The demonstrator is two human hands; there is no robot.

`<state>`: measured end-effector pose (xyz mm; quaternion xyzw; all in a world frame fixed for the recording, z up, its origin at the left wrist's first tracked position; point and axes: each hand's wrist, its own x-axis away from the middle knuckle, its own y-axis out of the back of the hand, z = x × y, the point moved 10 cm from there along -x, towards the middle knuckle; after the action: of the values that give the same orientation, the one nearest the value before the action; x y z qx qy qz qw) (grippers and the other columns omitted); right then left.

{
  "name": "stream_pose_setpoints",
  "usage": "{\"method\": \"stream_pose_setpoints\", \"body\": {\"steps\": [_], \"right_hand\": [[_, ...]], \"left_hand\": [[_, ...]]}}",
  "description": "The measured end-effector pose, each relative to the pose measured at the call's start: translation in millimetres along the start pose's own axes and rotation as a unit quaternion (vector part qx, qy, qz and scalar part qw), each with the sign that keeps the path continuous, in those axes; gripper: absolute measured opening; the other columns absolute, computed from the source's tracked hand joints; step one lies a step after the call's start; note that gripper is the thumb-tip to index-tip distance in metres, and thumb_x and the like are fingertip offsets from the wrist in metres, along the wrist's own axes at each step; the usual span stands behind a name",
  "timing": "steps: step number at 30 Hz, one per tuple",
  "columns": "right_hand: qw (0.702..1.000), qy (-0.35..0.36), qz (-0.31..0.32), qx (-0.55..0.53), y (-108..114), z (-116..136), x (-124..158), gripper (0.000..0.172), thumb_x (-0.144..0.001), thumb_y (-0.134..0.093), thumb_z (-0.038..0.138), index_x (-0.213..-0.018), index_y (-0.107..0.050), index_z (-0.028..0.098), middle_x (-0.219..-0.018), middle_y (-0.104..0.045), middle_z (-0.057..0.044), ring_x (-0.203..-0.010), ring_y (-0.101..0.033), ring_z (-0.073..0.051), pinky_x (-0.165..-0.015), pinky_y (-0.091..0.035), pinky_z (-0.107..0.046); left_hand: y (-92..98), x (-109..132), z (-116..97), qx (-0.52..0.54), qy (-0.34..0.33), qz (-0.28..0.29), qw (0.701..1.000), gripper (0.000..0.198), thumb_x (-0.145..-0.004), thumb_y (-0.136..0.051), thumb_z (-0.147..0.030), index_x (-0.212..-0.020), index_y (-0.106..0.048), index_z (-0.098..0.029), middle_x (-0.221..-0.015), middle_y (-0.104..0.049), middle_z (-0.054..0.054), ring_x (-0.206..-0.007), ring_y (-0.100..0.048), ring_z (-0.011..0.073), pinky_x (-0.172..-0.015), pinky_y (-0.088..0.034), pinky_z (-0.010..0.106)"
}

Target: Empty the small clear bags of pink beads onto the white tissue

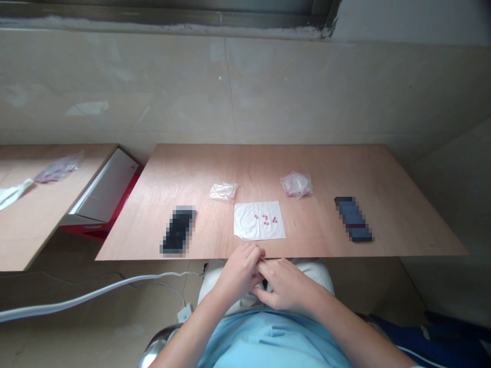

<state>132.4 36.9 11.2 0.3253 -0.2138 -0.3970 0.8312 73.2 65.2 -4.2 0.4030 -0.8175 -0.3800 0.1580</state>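
My left hand (241, 271) and my right hand (286, 282) meet just below the near edge of the wooden table (345, 168), over my lap. Both have their fingers curled and pinched together against each other; whatever lies between them is too small to see. Straight ahead on the table lies a white paper sheet (259, 220) with several small pink beads (265, 219) on it. A clear plastic bag (223, 191) lies behind it to the left. Behind it to the right sits a second bag with pink contents (295, 184).
A dark blurred flat object (178, 230) lies left of the paper, another (353, 219) to the right. A second table (34, 204) at left carries bags. A white box (105, 186) stands between the tables. A white cable (88, 295) runs across the floor.
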Motion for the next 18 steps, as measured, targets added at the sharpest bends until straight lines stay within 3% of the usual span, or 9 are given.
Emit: {"method": "stream_pose_setpoints", "body": {"steps": [6,12,18], "right_hand": [[0.998,0.031,-0.006,-0.056,13.8,7.1,-3.2,0.031,-0.086,-0.066,0.023,-0.117,-0.060,0.021,-0.119,-0.067,-0.009,-0.103,-0.064,-0.026,-0.083,-0.048,-0.031],[0.999,0.017,-0.025,-0.042,25.8,3.5,-1.1,0.019,-0.089,-0.061,0.023,-0.108,-0.063,0.021,-0.100,-0.071,-0.006,-0.088,-0.066,-0.023,-0.073,-0.046,-0.030],[0.996,0.025,-0.063,-0.058,35.8,0.3,1.7,0.052,-0.087,-0.064,0.022,-0.138,-0.054,0.026,-0.117,-0.072,-0.007,-0.096,-0.068,-0.025,-0.079,-0.049,-0.030]], "left_hand": [[15.1,-2.1,-3.1,0.036,0.007,0.004,0.999,0.039,-0.079,-0.066,-0.009,-0.114,-0.055,-0.021,-0.109,-0.064,0.008,-0.101,-0.058,0.0272,-0.089,-0.045,0.041],[21.9,-2.1,-0.4,0.099,0.027,-0.015,0.995,0.036,-0.082,-0.068,-0.013,-0.115,-0.062,-0.024,-0.112,-0.066,0.007,-0.105,-0.061,0.0253,-0.093,-0.047,0.038],[25.7,-0.4,15.1,0.184,0.090,-0.031,0.978,0.041,-0.087,-0.070,-0.029,-0.127,-0.059,-0.024,-0.117,-0.067,0.008,-0.107,-0.063,0.0249,-0.094,-0.050,0.037]]}}
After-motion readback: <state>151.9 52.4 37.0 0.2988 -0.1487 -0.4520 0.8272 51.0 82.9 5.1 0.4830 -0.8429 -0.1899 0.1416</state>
